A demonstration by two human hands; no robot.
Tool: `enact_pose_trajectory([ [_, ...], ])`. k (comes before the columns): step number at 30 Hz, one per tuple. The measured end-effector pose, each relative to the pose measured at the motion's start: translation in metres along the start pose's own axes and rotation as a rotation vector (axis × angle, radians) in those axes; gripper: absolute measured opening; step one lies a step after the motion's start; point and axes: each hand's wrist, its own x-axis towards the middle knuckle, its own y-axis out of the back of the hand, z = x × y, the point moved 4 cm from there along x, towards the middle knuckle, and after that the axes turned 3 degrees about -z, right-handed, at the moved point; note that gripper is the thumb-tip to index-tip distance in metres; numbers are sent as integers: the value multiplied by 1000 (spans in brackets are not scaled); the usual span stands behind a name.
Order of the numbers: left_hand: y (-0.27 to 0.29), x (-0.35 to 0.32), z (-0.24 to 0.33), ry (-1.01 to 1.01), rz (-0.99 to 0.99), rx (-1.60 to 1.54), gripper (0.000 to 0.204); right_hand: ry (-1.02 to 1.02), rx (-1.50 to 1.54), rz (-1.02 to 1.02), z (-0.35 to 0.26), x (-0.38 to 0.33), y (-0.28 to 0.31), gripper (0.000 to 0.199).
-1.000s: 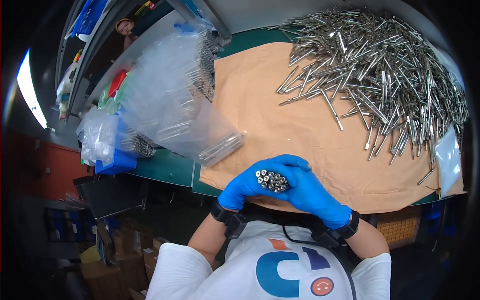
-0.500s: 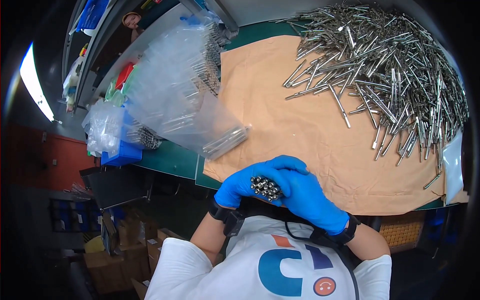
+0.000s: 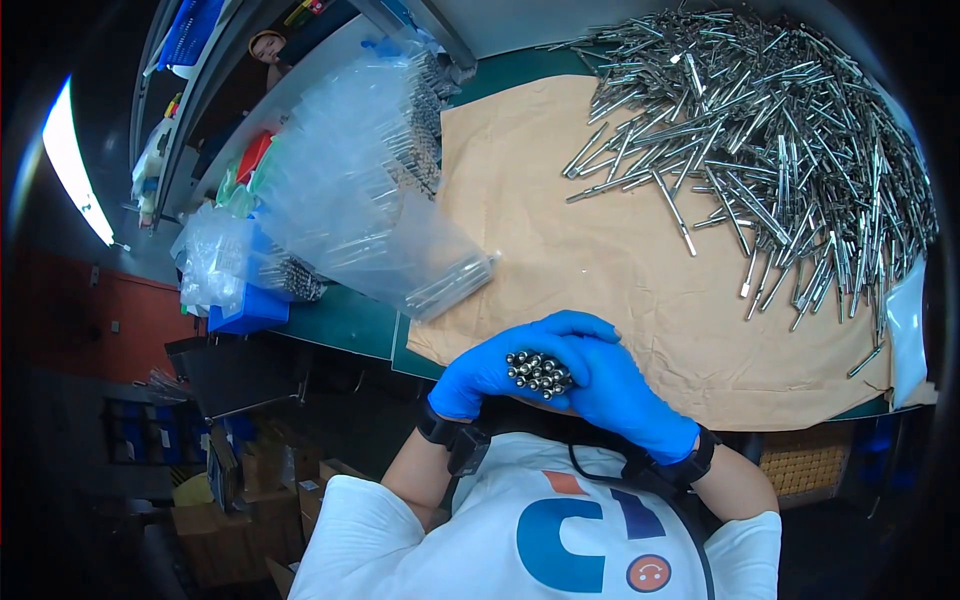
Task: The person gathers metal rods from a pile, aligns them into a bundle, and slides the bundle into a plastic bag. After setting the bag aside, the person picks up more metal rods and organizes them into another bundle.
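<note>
A bundle of thin metal rods [image 3: 538,376] is clasped close to my chest, its rounded ends facing me. My left hand [image 3: 480,372], in a blue glove, is wrapped round the bundle from the left. Pressed against it from the right, my blue-gloved right hand [image 3: 622,398] closes over the far side of the bundle; the rods' other ends are hidden between the palms. Beyond my hands, brown paper [image 3: 560,210] covers the table. A large heap of similar metal rods [image 3: 770,140] lies at its far right, several strays pointing toward the middle.
Clear plastic bags [image 3: 340,180] with rods inside are piled at the left, one corner resting on the paper. A blue bin [image 3: 245,315] stands beyond them. At the right edge lies a white plastic bag [image 3: 906,335]. Cardboard boxes [image 3: 220,540] sit on the floor, lower left.
The bundle has shifted very slightly to the right within my hands, and its ends sit a little differently. Both hands otherwise keep their place.
</note>
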Motion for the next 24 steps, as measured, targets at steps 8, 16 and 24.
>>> enact_pose_trajectory([
  [8, -5, 7, 0, 16, 69, -13, 30, 102, 199, 110, 5, 1, 7, 30],
  [16, -21, -2, -4, 11, 152, 156, 54, 235, -291, 113, 14, -10, 11, 28],
  [24, -18, -25, -7, 495, 456, -589, 56, 569, -848, 89, -43, -8, 53, 17],
])
